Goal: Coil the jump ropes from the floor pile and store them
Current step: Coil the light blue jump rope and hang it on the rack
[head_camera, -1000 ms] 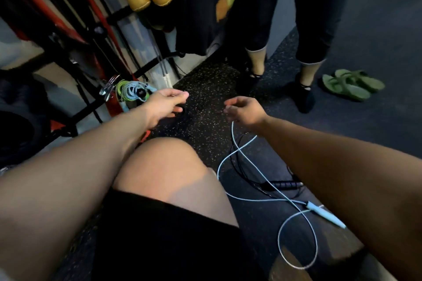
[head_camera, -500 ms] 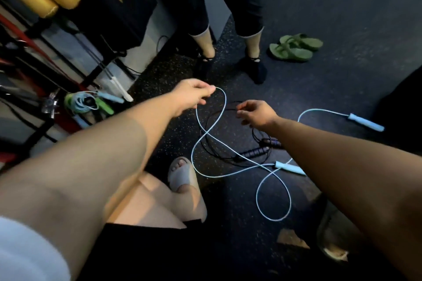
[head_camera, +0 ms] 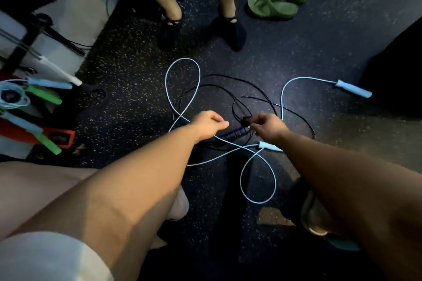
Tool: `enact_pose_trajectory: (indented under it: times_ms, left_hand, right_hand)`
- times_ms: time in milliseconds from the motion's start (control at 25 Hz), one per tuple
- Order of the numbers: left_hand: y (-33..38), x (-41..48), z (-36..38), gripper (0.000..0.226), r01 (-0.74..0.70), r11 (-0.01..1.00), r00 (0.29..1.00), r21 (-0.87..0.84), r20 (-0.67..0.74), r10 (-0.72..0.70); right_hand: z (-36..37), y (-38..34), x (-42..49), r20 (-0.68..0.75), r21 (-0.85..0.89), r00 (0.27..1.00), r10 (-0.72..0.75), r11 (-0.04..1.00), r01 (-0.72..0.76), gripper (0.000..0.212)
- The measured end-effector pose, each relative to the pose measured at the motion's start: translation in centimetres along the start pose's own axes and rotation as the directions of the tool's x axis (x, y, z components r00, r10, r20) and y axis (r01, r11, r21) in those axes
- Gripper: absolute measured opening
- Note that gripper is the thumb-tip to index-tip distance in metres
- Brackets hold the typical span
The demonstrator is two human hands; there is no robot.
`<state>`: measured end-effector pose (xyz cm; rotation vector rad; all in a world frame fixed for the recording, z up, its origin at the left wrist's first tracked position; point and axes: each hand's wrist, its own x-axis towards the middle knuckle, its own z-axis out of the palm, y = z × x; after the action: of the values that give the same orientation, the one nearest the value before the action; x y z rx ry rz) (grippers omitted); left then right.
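- Hands are sitting lower than half a second ago: the left hand (head_camera: pixel 211 124) was lifting the blue rope (head_camera: pixel 352 89) then, and is now hovering just over the pile with fingers curled. The cord is passing beneath it, so I cannot tell whether it is gripping.
- Right hand (head_camera: pixel 267 126), then above the tangle, is now pinching the black rope (head_camera: pixel 235 134) at its handle's end.
- Hands are working near each other, not touching.
- Floor (head_camera: pixel 296 52) is lying open between the pile and a standing person's feet (head_camera: pixel 230 34); sandals (head_camera: pixel 278 4) are sitting beyond; coiled ropes (head_camera: pixel 13 96) are crowding the left edge.
- Blue rope is sprawling in loose loops across the black tangle, its near handle (head_camera: pixel 270 146) just beside the right wrist.
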<state>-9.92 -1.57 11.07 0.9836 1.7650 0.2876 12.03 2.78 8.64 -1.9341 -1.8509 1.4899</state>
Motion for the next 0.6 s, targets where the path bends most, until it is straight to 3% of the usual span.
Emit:
enact_pose_trajectory:
  times_ms: [280,600]
  left_hand:
    - [-2.3,5.8,5.7,0.028,0.014,0.980,0.996,0.197,0.080,-0.030]
    - [-4.5,6.7,10.1,0.014,0.016,0.963,0.975,0.269,0.210,-0.075]
  right_hand:
    - [3.1,5.5,3.7,0.197,-0.315,0.979,0.057,0.949,0.008,0.016]
    - [4.3,9.1,3.3,0.330,-0.411,0.944,0.021,0.903,0.123,0.023]
